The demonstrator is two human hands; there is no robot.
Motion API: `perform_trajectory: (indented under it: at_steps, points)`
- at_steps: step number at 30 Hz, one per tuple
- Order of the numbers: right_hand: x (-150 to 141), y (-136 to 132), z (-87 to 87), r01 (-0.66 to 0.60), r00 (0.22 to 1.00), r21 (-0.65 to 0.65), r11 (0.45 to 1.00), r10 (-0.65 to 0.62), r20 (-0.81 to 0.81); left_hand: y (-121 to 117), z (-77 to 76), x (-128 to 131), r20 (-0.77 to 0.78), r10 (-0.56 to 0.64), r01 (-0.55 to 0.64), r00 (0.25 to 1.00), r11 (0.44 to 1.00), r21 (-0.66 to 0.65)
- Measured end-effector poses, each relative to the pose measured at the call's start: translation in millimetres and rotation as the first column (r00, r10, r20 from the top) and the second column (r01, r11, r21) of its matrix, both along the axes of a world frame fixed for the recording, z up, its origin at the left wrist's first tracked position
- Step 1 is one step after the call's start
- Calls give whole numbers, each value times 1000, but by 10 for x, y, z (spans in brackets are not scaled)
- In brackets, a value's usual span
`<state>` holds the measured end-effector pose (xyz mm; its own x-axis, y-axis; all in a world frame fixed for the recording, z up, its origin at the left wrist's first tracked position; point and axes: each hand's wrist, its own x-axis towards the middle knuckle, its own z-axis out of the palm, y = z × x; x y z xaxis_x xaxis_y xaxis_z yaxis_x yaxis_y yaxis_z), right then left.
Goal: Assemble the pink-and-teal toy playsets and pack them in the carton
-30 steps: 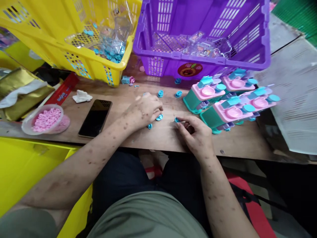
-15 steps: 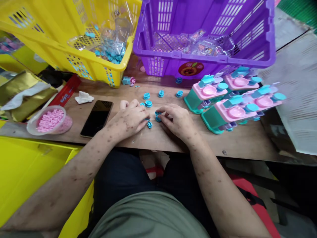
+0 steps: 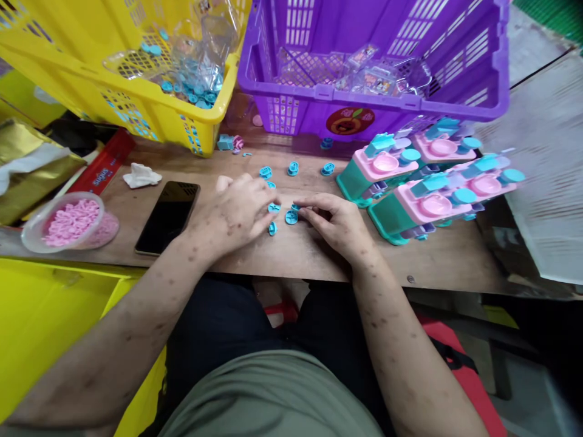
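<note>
My left hand is closed, palm down over the board, with a small round blue plastic piece between its thumb and fingertips. Opposite it, the thumb and forefinger of my right hand pinch another small blue piece, partly covered by the fingertips. Between the hands, a blue disc-like piece touches or nearly touches the pinched one. Just below my left fingertips lies one more blue piece. Beyond the hands, similar blue pieces stand in a loose row, among them one at the left, one central and one at the right.
Several pink-and-green toy units stand at the right. Behind are a yellow basket and a purple basket holding clear plastic packaging. At the left lie a phone, a tub of pink pieces and a crumpled tissue.
The view has shifted slightly, moving the left-side things leftward. My fingertips have moved a little apart, and the blue pieces between them show more clearly.
</note>
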<state>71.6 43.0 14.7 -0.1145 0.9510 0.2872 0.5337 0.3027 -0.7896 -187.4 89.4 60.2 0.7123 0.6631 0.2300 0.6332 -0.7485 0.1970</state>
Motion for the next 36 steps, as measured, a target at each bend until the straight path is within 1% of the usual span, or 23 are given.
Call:
perform_trajectory:
  at_steps: [3, 5, 7, 10, 12, 15, 18, 21, 24, 27, 29, 32, 34, 36]
  points:
    - [-8, 7, 7, -62, 998, 14, 998, 61, 32, -154, -73, -60, -51, -101, 98, 994, 994, -56]
    - [-9, 17, 5, -81, 994, 31, 996, 79, 73, -203, -132, -69, -73, -118, 113, 990, 991, -72]
    - [-5, 30, 2, -85, 990, 54, 995, 79, 120, -214, -149, -73, -57, -115, 111, 992, 991, -70]
    - [5, 46, 8, -110, 980, 94, 989, 92, 179, -179, -61, -104, 26, -65, 66, 998, 996, -54]
    - [13, 47, 25, -136, 971, 116, 984, 109, 211, -126, 50, -139, 58, -2, 6, 998, 998, -60]
    - [19, 25, 68, -181, 959, 98, 979, 153, 239, -19, 204, -189, 66, 57, -52, 996, 996, -74]
    - [2, -6, 102, -196, 966, 71, 978, 180, 183, 76, 271, -219, 88, 71, -65, 994, 995, -69]
    - [-40, -6, 92, -143, 987, 43, 989, 139, 85, 125, 263, -220, 108, 75, -68, 991, 995, -68]
    - [-71, 31, 51, -96, 995, -15, 995, 96, 33, 129, 250, -190, 118, 77, -68, 990, 994, -85]
    - [-62, 66, 18, -96, 995, -78, 992, 96, 3, 126, 254, -138, 133, 94, -78, 987, 990, -121]
    - [-40, 77, 10, -108, 994, -106, 988, 107, -21, 144, 249, -100, 124, 84, -69, 989, 990, -122]
    - [-11, 85, 14, -151, 988, -137, 979, 147, -39, 206, 205, -42, 64, 54, -47, 997, 994, -99]
    - [-5, 88, 21, -171, 985, -143, 975, 167, -39, 261, 146, 11, 44, 69, -65, 997, 994, -92]
    - [-10, 91, 24, -165, 986, -140, 976, 161, -35, 307, 71, 82, 37, 104, -101, 994, 992, -81]
